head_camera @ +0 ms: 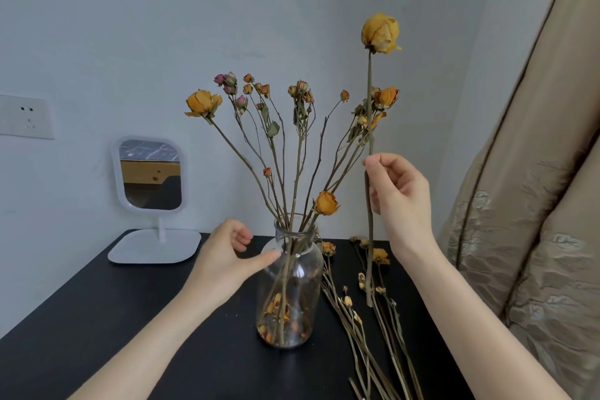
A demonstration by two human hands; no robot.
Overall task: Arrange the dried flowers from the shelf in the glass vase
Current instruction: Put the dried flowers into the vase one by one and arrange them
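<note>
Standing vertical, bloom up, the dried rose (380, 32) is pinched by the right hand (401, 201)

Left hand (227, 256) low, thumb stretched out, fingers loosely curled, right hand (401, 201) raised higher, pinching an upright dried rose stem (369, 75), forearms bare

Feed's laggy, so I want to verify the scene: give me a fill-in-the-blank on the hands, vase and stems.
1. The right hand pinches the stem of a ____ dried rose, held upright.
2. The left hand touches the glass vase with its ____.
3. Loose stems lie on the black table to the ____ of the vase.
Missing words: yellow; thumb; right.
</note>
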